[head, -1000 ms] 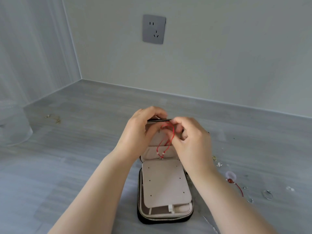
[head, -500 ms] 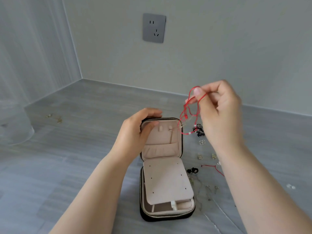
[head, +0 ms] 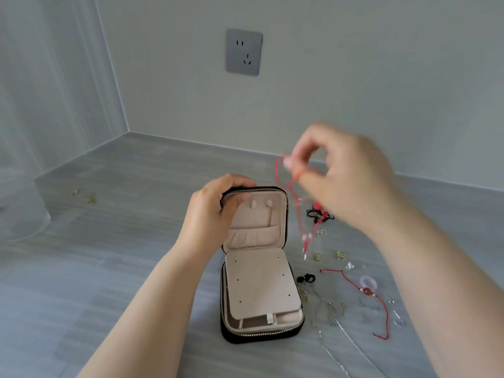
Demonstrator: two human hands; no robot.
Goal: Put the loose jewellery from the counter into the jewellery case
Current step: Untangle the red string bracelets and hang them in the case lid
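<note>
Jewellery case [head: 256, 285] open on grey counter [head: 114, 268], left hand [head: 215, 211] gripping lid, right hand [head: 346, 181] pinching red cord [head: 293, 186], wall socket [head: 243, 52]

We see two bare forearms, no sleeves in view; left hand [head: 211, 211] without rings or watch; right hand [head: 346, 181] motion-blurred, wrist below it bare; nails short, polish not discernible.
</note>
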